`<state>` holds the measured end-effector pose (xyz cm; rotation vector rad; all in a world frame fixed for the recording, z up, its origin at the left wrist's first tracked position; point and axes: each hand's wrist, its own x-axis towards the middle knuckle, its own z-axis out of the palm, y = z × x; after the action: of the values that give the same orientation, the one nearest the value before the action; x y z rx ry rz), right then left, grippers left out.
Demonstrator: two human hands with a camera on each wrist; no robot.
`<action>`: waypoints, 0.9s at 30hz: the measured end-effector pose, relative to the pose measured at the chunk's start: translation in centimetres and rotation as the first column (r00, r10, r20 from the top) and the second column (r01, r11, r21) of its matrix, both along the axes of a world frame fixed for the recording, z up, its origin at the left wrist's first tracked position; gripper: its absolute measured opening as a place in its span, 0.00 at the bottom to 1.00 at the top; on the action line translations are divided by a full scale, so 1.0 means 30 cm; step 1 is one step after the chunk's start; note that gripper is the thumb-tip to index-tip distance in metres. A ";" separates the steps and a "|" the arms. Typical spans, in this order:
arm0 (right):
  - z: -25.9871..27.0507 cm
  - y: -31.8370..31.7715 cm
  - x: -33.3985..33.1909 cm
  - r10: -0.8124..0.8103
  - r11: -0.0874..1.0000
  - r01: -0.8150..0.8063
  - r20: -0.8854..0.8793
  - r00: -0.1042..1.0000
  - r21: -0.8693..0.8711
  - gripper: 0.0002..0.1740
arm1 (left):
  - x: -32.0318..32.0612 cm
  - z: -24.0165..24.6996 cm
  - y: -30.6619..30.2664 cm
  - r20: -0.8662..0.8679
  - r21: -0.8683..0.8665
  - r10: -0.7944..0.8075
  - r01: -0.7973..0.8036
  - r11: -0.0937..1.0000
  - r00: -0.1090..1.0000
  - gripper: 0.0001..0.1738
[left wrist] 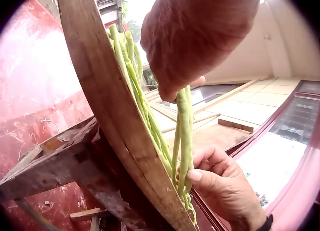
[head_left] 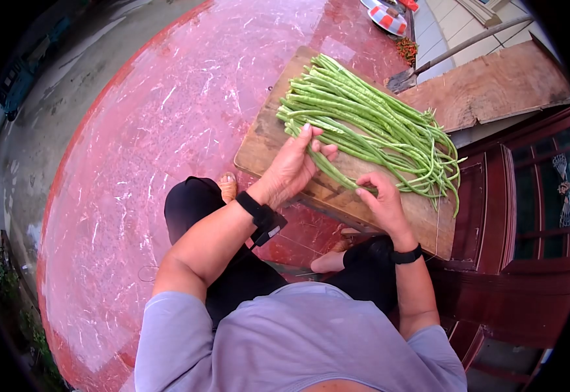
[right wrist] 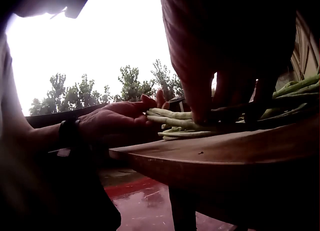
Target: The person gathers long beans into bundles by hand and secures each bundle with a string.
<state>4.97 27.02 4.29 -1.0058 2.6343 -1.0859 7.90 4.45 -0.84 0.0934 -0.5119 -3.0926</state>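
A large pile of green long beans (head_left: 376,117) lies across a wooden board (head_left: 262,140) on a low stand. My left hand (head_left: 293,166) grips a few long beans (head_left: 329,168) near their ends, at the board's near side. Further along, my right hand (head_left: 386,206) pinches those same beans between thumb and fingers. In the left wrist view, two or more beans (left wrist: 185,131) run from under the left hand (left wrist: 197,41) down to the right hand (left wrist: 222,186). In the right wrist view, their ends reach the left hand's fingers (right wrist: 147,102).
Behind the board lean a wooden plank (head_left: 494,85) and a shovel (head_left: 402,80). A dark red door (head_left: 487,215) stands close on the right. Small red and green items (head_left: 406,49) lie near a basin (head_left: 387,21) at the back. The person's knees are under the board's near edge.
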 end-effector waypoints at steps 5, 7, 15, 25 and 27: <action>0.024 -0.058 -0.110 -0.047 0.997 0.066 -0.386 0.921 0.035 0.13 | -0.013 -0.072 -0.007 0.084 -0.021 0.042 -0.040 0.999 0.996 0.16; 0.007 -0.079 -0.148 -0.070 0.986 0.130 -0.447 0.892 0.107 0.13 | -0.002 -0.025 0.001 0.205 -0.079 0.050 -0.034 0.996 0.977 0.17; -0.051 -0.098 -0.211 -0.095 0.994 0.102 -0.183 0.978 0.029 0.11 | 0.000 -0.019 -0.005 0.282 -0.114 0.034 -0.002 0.993 0.959 0.23; 0.029 -0.024 0.011 -0.067 0.977 0.106 0.204 0.977 -0.184 0.07 | -0.018 -0.027 -0.009 0.129 0.024 -0.072 0.069 0.997 0.989 0.25; 0.030 0.000 0.036 -0.089 0.980 0.119 0.181 0.979 -0.162 0.07 | -0.011 -0.013 -0.008 0.150 0.031 -0.063 0.059 0.998 0.987 0.23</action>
<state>6.04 27.02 5.18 -0.7675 2.5130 -1.3774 7.58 4.21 -1.24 0.3207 -0.4864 -3.1684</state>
